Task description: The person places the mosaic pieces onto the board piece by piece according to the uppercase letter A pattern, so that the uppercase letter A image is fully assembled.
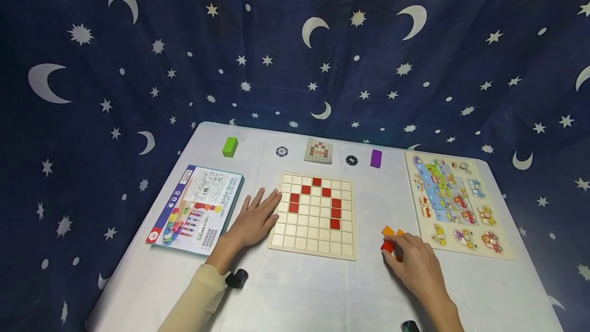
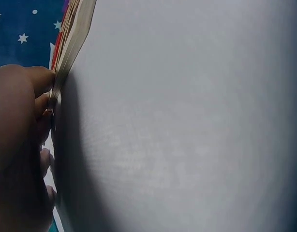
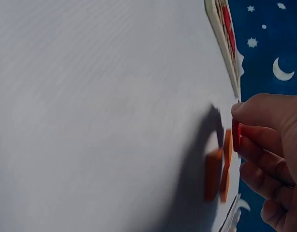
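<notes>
A square wooden grid board [image 1: 310, 232] lies mid-table, with several red tiles [image 1: 316, 182] set in its cells in an arch. Against the board's left edge rests my left hand [image 1: 254, 222], its fingers extended flat. To the right of the board, my right hand [image 1: 415, 263] pinches a red square tile [image 3: 236, 135] between thumb and fingers. Just beyond and below that tile are orange tiles [image 3: 213, 174], partly hidden by the hand in the head view. A small pattern card [image 1: 318, 151] showing a similar arch lies behind the board.
At left lies a boxed game [image 1: 209, 206]; at right, a wooden vehicle puzzle [image 1: 454, 204]. Along the back are a green block [image 1: 230, 147], a purple block [image 1: 376, 158] and two round chips [image 1: 282, 151]. A starry dark blue cloth [image 1: 276, 40] hangs behind the white table.
</notes>
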### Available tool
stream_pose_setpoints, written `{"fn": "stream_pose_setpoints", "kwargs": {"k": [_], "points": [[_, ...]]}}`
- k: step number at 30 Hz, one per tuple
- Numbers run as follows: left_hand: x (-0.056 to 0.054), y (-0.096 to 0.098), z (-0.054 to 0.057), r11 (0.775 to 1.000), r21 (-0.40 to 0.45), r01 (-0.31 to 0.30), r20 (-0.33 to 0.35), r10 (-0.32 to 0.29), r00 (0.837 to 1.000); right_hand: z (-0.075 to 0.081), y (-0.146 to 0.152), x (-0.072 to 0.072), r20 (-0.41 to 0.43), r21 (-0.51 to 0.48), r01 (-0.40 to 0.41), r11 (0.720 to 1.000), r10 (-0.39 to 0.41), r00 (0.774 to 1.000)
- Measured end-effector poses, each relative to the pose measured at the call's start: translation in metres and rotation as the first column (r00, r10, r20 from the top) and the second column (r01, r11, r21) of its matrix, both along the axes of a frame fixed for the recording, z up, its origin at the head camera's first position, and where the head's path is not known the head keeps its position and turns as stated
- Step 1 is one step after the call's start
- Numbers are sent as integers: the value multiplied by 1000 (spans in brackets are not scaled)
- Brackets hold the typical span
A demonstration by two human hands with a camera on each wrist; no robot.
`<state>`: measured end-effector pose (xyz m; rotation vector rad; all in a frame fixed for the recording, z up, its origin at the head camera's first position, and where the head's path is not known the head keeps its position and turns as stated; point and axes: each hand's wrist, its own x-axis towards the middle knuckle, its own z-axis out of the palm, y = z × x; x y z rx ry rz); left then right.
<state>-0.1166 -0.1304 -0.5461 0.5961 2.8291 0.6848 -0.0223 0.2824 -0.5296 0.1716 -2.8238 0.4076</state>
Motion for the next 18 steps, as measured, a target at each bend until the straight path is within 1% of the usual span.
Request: {"fn": "stream_pose_setpoints", "kwargs": {"k": [4, 11, 16, 18], "points": [[-1, 0, 0, 1000, -5, 0, 3, 0, 1000, 3, -12, -8, -22, -30, -39, 999, 38, 999], [-2, 0, 1, 1000, 11, 1, -14, 0, 1000, 11, -48, -29, 51, -81, -100, 992, 104, 993], [-1, 0, -1, 999, 49, -8, -13, 8, 1000, 13, -78, -45, 83, -108, -173, 979, 182, 980], [0, 0, -1, 999, 40, -12, -7, 12, 1000, 13, -91, -51, 97, -113, -203, 973, 214, 972]]}}
